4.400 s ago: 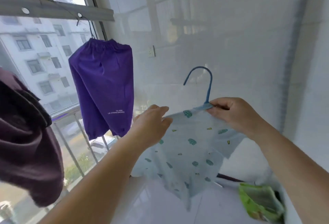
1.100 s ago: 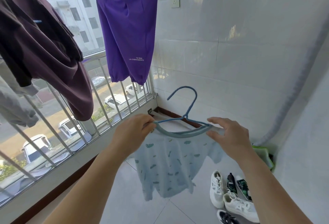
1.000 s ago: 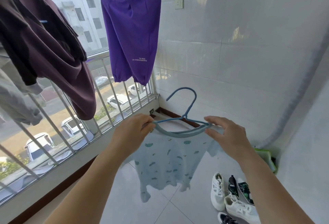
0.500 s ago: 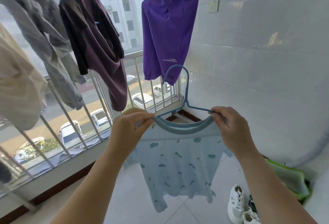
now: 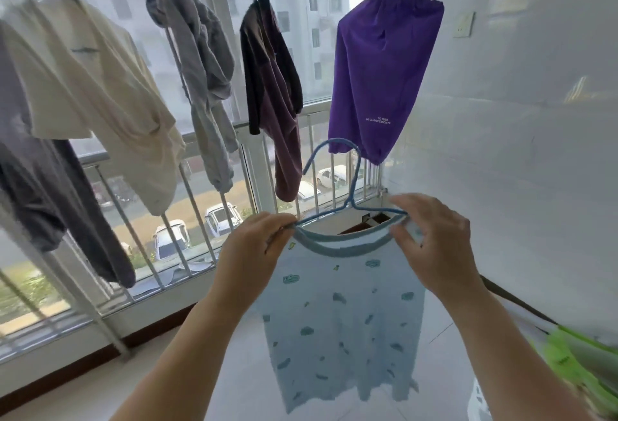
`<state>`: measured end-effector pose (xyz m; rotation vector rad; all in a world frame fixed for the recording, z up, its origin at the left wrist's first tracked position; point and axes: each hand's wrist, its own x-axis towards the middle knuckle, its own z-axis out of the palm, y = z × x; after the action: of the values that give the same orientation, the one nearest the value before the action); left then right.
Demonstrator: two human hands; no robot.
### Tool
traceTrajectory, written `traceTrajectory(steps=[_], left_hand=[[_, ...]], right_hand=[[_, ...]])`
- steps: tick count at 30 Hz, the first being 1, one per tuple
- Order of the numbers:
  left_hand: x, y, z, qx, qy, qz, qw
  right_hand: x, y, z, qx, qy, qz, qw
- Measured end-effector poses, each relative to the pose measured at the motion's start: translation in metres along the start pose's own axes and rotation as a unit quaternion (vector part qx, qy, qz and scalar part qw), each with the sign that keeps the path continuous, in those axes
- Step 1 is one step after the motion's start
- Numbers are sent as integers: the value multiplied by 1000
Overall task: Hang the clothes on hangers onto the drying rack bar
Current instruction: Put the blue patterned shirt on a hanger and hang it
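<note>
A small light-blue patterned shirt (image 5: 337,323) hangs from a blue wire hanger (image 5: 351,183) in front of me, hook upright. My left hand (image 5: 257,246) pinches the hanger's left shoulder together with the collar. My right hand (image 5: 431,246) grips the right shoulder of the shirt and hanger. The drying rack bar itself is out of view above the top edge; only hooks and clothes hanging from it show.
Along the window hang purple pants (image 5: 381,72), a maroon garment (image 5: 277,106), a grey one (image 5: 204,79), a cream one (image 5: 100,99) and a dark one (image 5: 50,206). White window bars (image 5: 197,206) run low on the left. A tiled wall (image 5: 518,119) stands right, a green bag (image 5: 582,370) below.
My view has swung left and upward, bringing more hung clothes into sight. Both hands have kept hold of the hanger and shirt, which now hangs straighter and nearer the purple pants.
</note>
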<state>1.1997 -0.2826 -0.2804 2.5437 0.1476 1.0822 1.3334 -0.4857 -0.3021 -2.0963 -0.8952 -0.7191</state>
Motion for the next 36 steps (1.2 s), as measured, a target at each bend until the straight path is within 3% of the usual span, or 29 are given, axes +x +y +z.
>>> traceTrajectory(steps=[6, 8, 12, 23, 36], left_hand=[[-28, -7, -65, -5, 55, -8, 998], [-39, -6, -83, 66, 115, 23, 991], [-59, 2, -110, 240, 216, 92, 942], [-100, 4, -183, 358, 210, 19, 909], [-84, 8, -249, 407, 300, -34, 862]], right_hand=[[0, -77, -1, 70, 34, -96, 992], [-3, -100, -3, 120, 46, -95, 987], [-11, -142, -6, 136, 70, -121, 981], [-21, -242, -9, 225, 141, -174, 948], [5, -331, -18, 261, 230, -213, 913]])
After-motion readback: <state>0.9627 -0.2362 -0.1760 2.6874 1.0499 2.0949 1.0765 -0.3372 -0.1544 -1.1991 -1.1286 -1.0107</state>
